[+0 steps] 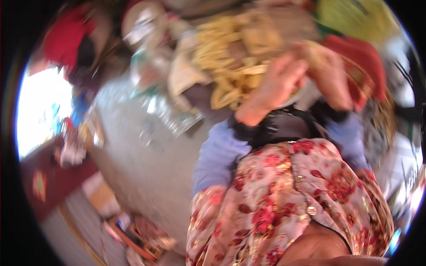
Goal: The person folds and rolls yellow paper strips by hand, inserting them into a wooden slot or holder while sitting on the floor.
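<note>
My left hand [276,83] and my right hand [329,76] meet above my lap, both blurred by motion. A pale yellow piece [316,52] shows at the fingers of my right hand, which seem closed round it. The fingers of my left hand point toward it, smeared, so their grip is unclear. Just beyond and left of my hands lie several yellow strips and loops [226,86], heaped on a brownish surface. Part of a pale, rounded rim [290,101] shows beneath my hands; what it belongs to is mostly hidden.
A red cloth or bag [361,66] lies right of my hands, with a yellow-green bundle [357,20] behind it. Clear plastic packaging [175,116] rests on the grey floor [137,164] at the left. Assorted items [142,237] stand at the lower left.
</note>
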`<state>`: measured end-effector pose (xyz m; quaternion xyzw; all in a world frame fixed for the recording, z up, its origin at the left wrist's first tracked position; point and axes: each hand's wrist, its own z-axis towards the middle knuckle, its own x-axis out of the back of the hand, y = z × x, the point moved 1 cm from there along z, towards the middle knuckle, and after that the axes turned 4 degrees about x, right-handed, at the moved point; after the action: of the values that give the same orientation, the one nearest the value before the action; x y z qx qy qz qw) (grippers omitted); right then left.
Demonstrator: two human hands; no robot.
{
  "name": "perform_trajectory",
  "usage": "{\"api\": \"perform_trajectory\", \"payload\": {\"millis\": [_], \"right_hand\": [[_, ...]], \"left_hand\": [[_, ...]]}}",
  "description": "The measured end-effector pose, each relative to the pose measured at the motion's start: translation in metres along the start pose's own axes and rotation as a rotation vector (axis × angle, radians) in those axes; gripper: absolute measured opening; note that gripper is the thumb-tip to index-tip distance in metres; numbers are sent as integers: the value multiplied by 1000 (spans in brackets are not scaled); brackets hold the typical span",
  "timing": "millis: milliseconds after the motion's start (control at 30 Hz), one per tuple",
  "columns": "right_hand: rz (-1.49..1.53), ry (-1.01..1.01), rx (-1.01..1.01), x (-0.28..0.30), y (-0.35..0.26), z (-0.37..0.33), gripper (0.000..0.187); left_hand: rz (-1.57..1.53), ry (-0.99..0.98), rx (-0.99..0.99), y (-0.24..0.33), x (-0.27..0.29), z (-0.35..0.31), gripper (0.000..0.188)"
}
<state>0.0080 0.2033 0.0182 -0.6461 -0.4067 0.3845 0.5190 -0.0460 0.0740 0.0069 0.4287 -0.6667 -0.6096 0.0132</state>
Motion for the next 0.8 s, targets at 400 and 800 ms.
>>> {"api": "perform_trajectory", "payload": {"millis": [400, 800], "right_hand": [[-995, 58, 537, 33, 68, 2, 10], [582, -328, -327, 55, 127, 0, 28]], "left_hand": [[763, -4, 186, -63, 48, 30, 8], [1053, 348, -700, -65, 18, 14, 23]]}}
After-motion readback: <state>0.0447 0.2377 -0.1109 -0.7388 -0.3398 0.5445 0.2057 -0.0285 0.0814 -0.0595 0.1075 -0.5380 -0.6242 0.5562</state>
